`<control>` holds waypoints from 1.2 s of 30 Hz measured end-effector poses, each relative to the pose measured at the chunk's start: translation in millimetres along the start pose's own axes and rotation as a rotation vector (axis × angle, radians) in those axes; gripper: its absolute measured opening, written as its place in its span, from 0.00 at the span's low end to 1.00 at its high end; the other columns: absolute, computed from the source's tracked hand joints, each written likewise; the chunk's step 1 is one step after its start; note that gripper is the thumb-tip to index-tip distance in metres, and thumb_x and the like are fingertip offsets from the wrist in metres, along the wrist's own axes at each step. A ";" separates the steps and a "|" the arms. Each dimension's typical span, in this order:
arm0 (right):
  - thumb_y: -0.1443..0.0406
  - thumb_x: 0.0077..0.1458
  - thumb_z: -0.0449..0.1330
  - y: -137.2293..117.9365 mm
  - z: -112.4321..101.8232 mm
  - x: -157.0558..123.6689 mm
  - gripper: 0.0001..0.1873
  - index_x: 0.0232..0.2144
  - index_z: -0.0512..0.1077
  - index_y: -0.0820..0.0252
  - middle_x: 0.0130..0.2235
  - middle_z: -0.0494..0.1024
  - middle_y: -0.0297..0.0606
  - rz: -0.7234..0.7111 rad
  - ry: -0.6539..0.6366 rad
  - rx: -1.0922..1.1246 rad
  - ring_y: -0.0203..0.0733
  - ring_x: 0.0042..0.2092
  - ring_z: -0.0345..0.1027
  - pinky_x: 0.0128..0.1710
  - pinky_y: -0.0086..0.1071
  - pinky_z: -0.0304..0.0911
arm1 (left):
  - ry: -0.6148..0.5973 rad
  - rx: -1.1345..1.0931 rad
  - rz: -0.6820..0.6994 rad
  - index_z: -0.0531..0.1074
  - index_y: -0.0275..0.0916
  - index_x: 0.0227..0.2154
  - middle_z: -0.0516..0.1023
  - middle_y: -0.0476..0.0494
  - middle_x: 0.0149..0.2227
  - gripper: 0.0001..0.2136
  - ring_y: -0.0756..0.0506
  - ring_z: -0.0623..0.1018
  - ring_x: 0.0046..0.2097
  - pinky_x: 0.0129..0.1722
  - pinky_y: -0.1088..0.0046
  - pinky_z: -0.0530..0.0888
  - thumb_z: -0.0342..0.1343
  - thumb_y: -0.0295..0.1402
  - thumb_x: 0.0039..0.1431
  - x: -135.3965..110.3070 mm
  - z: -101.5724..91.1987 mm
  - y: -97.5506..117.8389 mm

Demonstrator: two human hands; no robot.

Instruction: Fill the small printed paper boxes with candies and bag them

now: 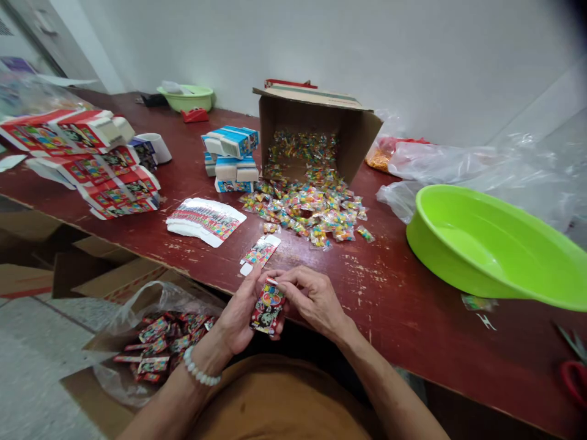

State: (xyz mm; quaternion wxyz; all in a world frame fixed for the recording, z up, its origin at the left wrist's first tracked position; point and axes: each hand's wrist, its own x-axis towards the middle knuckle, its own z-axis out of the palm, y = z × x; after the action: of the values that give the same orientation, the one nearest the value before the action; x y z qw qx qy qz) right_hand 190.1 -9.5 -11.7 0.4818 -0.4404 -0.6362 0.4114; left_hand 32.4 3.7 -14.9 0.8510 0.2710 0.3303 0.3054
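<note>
A small colourful printed carton (267, 308) is held upright at the table's front edge. My left hand (241, 315) wraps round it from the left and below. My right hand (312, 299) pinches its top flap with fingers pressed together. A flat unfolded carton blank (260, 251) lies on the red table (403, 305) just beyond my hands. Further back a heap of small wrapped candies (307, 211) spills out of a tipped cardboard box (316, 131).
A stack of flat blanks (205, 220) lies left of centre. Red display boxes (96, 162) and blue-white boxes (232, 156) stand behind. A big green basin (495, 247) sits at right, scissors (573, 366) beyond it. A bag-lined box of finished cartons (160, 345) sits below the table.
</note>
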 end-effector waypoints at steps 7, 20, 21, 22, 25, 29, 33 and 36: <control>0.58 0.49 0.66 -5.1 11.1 7.1 0.12 0.30 0.77 0.62 0.35 0.83 0.42 0.364 0.049 0.286 0.38 0.27 0.72 0.24 0.30 0.66 | 0.166 0.084 0.127 0.72 0.32 0.47 0.77 0.44 0.22 0.31 0.48 0.73 0.16 0.14 0.76 0.68 0.49 0.58 0.56 4.7 3.2 -7.6; 0.67 0.52 0.61 0.8 15.0 5.3 0.04 0.29 0.77 0.61 0.27 0.78 0.35 0.153 0.096 -0.130 0.34 0.25 0.67 0.24 0.26 0.61 | 0.285 0.138 0.090 0.75 0.34 0.34 0.75 0.47 0.20 0.23 0.50 0.71 0.19 0.15 0.76 0.70 0.59 0.53 0.50 -2.6 3.6 -5.6; 0.67 0.52 0.61 -0.8 13.5 7.1 0.05 0.30 0.77 0.61 0.27 0.78 0.35 0.158 0.081 -0.140 0.34 0.25 0.67 0.24 0.26 0.61 | 0.277 0.152 0.093 0.75 0.34 0.34 0.75 0.47 0.21 0.25 0.50 0.72 0.19 0.15 0.77 0.70 0.58 0.56 0.50 -2.6 2.6 -5.3; 0.67 0.52 0.61 -2.8 11.6 8.5 0.05 0.30 0.78 0.61 0.27 0.78 0.35 0.150 0.062 -0.152 0.34 0.26 0.67 0.25 0.27 0.61 | 0.267 0.159 0.096 0.76 0.34 0.33 0.75 0.47 0.21 0.27 0.50 0.71 0.18 0.15 0.77 0.70 0.57 0.58 0.49 -2.5 1.3 -5.0; 0.66 0.55 0.62 -7.6 4.9 9.0 0.05 0.30 0.78 0.60 0.32 0.79 0.37 0.070 -0.038 -0.124 0.36 0.31 0.70 0.31 0.29 0.65 | 0.248 0.144 0.093 0.75 0.34 0.28 0.74 0.47 0.19 0.26 0.51 0.70 0.17 0.14 0.77 0.69 0.57 0.57 0.50 -1.7 -1.8 -3.7; 0.66 0.59 0.60 -4.2 1.8 3.6 0.05 0.34 0.76 0.58 0.41 0.77 0.38 -0.081 -0.117 -0.075 0.38 0.43 0.71 0.45 0.33 0.66 | 0.206 0.057 0.103 0.76 0.35 0.33 0.76 0.49 0.21 0.17 0.50 0.72 0.17 0.13 0.76 0.69 0.62 0.45 0.49 -0.4 -4.2 -1.3; 0.70 0.55 0.62 7.4 16.1 -1.7 0.08 0.38 0.74 0.55 0.43 0.75 0.38 -0.131 -0.117 -0.088 0.40 0.47 0.69 0.50 0.36 0.64 | 0.229 0.024 0.158 0.77 0.36 0.37 0.76 0.50 0.24 0.14 0.50 0.72 0.17 0.13 0.76 0.69 0.62 0.40 0.49 -6.9 -17.0 -3.3; 0.73 0.54 0.61 15.1 37.6 -3.9 0.13 0.42 0.74 0.54 0.46 0.73 0.39 -0.124 -0.197 -0.109 0.41 0.49 0.68 0.51 0.38 0.64 | 0.332 -0.015 0.188 0.76 0.36 0.38 0.79 0.48 0.28 0.13 0.51 0.74 0.19 0.17 0.76 0.72 0.62 0.36 0.50 -17.3 -31.8 -8.3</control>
State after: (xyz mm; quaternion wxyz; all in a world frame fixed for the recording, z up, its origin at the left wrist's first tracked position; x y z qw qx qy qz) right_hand 156.5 -12.9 -34.5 0.4168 -0.3834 -0.7278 0.3867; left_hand 1.8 -5.8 -33.8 0.7543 0.2403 0.4374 0.4265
